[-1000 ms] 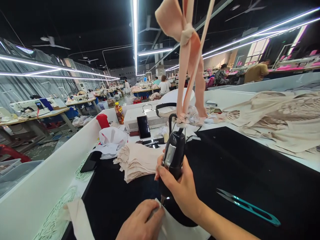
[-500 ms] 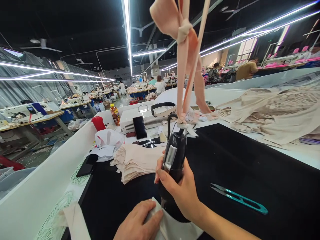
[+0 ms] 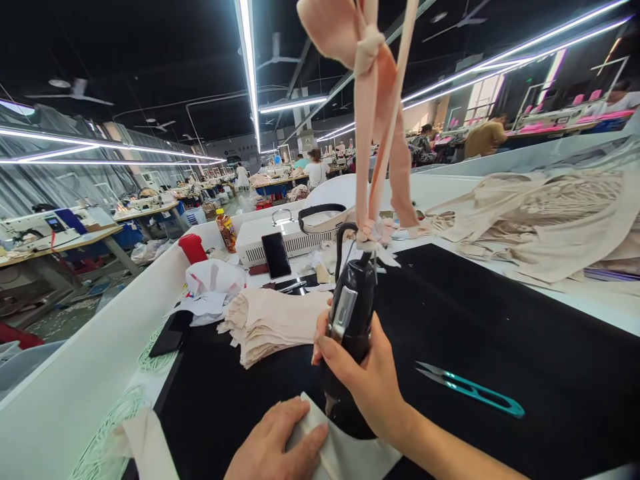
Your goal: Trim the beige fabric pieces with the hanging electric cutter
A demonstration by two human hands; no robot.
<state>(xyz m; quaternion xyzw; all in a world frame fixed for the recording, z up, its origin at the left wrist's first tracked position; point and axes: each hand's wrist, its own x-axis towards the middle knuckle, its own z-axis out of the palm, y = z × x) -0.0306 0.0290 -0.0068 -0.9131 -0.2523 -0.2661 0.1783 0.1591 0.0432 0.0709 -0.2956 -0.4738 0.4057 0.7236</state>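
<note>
My right hand (image 3: 365, 380) is wrapped round a black corded hand-held power tool (image 3: 351, 313) with a silver lever on its side. The tool stands nearly upright, hung from knotted peach fabric strips (image 3: 367, 120). Its lower end meets a pale fabric piece (image 3: 350, 450) on the black work mat (image 3: 480, 320); the tip is hidden. My left hand (image 3: 280, 443) holds the fabric's edge down just left of the tool, thumb and fingers closed on it. A stack of cream fabric pieces (image 3: 280, 320) lies behind my left hand. Turquoise thread snips (image 3: 473, 389) rest to the right.
At the back stands a white vented box (image 3: 260, 243) with a phone (image 3: 276, 255) leaning on it. A pile of beige fabric (image 3: 540, 220) fills the right rear. Pale green cord coils (image 3: 107, 433) lie along the left wall (image 3: 100, 360). People sit at sewing machines beyond.
The camera view has shifted slightly, moving the snips and background a little leftward in the picture. Both hands keep their hold, and the tool stays at the fabric with hardly any motion.
</note>
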